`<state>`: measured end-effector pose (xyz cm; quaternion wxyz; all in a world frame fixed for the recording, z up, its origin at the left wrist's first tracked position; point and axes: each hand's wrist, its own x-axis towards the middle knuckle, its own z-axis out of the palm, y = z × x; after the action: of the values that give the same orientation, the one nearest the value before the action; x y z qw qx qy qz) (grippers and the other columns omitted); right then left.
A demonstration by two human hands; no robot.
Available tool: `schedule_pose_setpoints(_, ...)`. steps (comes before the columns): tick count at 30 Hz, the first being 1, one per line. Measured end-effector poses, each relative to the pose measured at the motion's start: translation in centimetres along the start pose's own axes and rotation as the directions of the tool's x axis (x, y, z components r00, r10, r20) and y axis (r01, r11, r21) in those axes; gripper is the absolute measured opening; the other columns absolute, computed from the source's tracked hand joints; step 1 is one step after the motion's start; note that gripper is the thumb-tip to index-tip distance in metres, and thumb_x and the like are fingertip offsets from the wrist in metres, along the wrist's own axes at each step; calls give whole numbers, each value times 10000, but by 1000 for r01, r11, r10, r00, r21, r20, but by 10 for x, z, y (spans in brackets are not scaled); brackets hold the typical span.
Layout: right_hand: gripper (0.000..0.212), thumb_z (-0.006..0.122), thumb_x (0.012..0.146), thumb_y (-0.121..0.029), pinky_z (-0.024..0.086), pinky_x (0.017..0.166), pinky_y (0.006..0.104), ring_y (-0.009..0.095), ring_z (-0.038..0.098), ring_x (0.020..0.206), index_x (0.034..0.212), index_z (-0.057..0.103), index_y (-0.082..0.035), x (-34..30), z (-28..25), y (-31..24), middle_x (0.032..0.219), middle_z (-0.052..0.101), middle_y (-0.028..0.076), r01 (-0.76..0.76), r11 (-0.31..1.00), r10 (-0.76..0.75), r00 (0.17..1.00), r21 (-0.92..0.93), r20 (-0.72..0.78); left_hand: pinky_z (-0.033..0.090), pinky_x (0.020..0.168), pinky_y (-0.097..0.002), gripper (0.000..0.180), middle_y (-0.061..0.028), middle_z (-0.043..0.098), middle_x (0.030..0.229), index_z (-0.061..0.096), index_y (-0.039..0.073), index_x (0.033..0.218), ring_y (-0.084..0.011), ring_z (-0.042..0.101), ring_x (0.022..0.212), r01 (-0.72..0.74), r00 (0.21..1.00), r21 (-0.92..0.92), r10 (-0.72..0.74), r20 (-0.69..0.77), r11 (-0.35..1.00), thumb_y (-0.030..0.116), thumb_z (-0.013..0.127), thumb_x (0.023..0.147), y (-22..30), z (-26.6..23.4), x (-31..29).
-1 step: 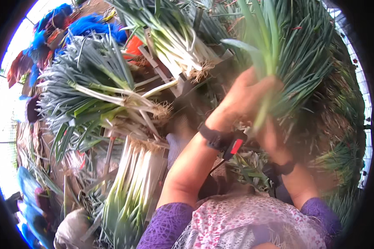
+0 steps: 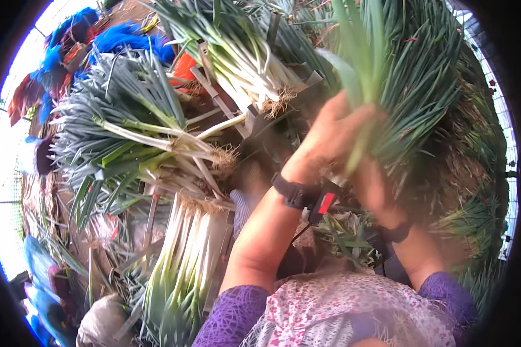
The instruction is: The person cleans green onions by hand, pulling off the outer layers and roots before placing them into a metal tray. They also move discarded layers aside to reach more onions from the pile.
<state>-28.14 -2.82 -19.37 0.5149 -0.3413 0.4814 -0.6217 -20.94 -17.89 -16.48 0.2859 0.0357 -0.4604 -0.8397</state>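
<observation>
Snugly, left fingers (image 2: 362,115) wrapped around strappy green leaves (image 2: 371,63), right fingers (image 2: 369,178) blurred, grip unclear, stringy-rooted bunches (image 2: 188,254) nearby

One head-worn fisheye view looking steeply down from above a pink-flowered white cloth garment (image 2: 324,295), sitting near over it, facing forward past it, taking in light-green, long-leaved plant stalks (image 2: 369,63) beyond it at close range.

Left forearm (image 2: 257,248) is angled up and rightward. Left hand (image 2: 340,130) is held the higher of the two, fingers curled into a grip, slightly blurred. Right forearm (image 2: 415,251) is angled up and leftward; right hand (image 2: 375,188) is held just below, finger pose obscured by blur.
</observation>
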Motion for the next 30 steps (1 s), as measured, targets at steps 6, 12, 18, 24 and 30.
schedule_pose_setpoints(6,278,467,934,-135,403,862,275,117,516,964,1194,490,-40,13,0,28,1079,548,56,20,864,-30,999,-504,-12,369,923,-307,578,-67,607,1059,331,36,1354,-173,512,1037,-228,973,103,224,52,968,316,550,898,6,-19,16)
schedule_pose_setpoints(12,358,491,925,-207,494,615,243,101,549,663,1242,468,-42,190,20,-61,824,550,35,233,906,-235,971,-352,39,263,1036,-328,575,-154,294,1389,226,-5,1379,-212,330,1245,-215,497,627,636,-590,749,217,492,920,-12,-49,16)
schedule_pose_setpoints(18,348,571,875,-174,487,556,233,117,567,642,1204,482,-101,361,28,-8,797,558,65,114,878,-88,993,-465,79,262,1010,-275,540,-62,374,1343,305,74,1360,-167,366,1214,-179,590,-233,-85,-803,956,300,481,902,-37,-25,21)
schedule_pose_setpoints(24,341,645,789,-252,477,711,280,171,608,755,1088,608,-91,373,-64,128,915,650,102,-46,323,102,995,-945,-14,274,1015,-312,587,-59,401,1324,259,73,1382,-182,366,1218,-121,642,-583,-385,-664,804,331,457,893,-54,-16,29)
schedule_pose_setpoints(30,545,605,730,-434,432,915,363,318,546,1059,1134,583,-69,364,2,94,1140,563,200,-32,157,12,999,-987,-31,263,1036,-311,546,-85,372,1357,237,36,1382,-192,340,1252,-90,635,-533,-364,-681,842,287,405,927,-54,-11,21)
